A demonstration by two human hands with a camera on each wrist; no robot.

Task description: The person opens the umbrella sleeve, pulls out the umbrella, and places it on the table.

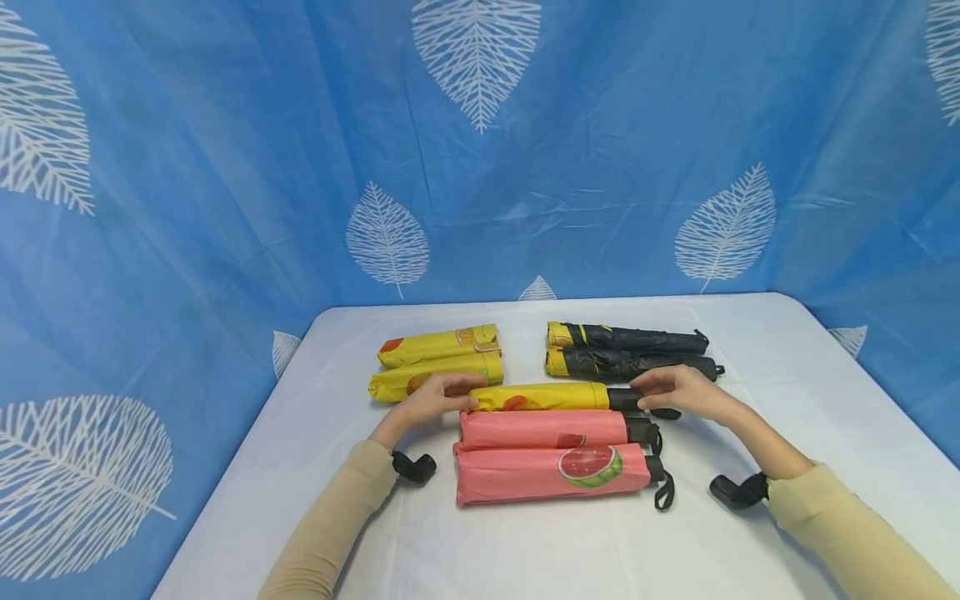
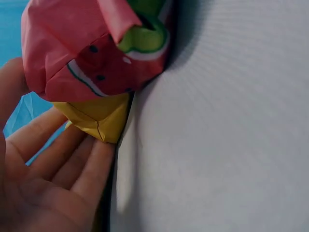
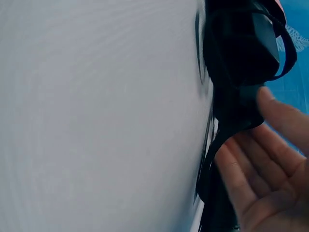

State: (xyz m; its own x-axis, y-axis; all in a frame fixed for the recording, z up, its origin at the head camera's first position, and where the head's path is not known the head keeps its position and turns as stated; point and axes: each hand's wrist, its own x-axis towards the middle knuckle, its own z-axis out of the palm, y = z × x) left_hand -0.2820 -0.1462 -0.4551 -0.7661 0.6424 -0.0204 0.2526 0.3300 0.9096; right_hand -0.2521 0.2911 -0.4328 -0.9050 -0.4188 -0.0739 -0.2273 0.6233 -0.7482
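A folded yellow umbrella [image 1: 543,397] with a black handle lies across the middle of the table. My left hand [image 1: 438,395] holds its left end, thumb on the near side and fingers along the far side. At the other end my right hand [image 1: 686,390] pinches the black handle [image 3: 236,104], its strap hanging below. Directly in front lie two folded pink watermelon-print umbrellas [image 1: 543,430], side by side. In the left wrist view, a pink umbrella [image 2: 91,53] covers most of the yellow umbrella's end [image 2: 104,118]. Part of the left thumb is hidden there.
Two more yellow umbrellas [image 1: 438,375] lie together at the back left. At the back right are two black umbrellas with yellow ends [image 1: 630,364]. Everything lies on a white-covered table [image 1: 570,550], with a blue leaf-print curtain [image 1: 585,167] around it.
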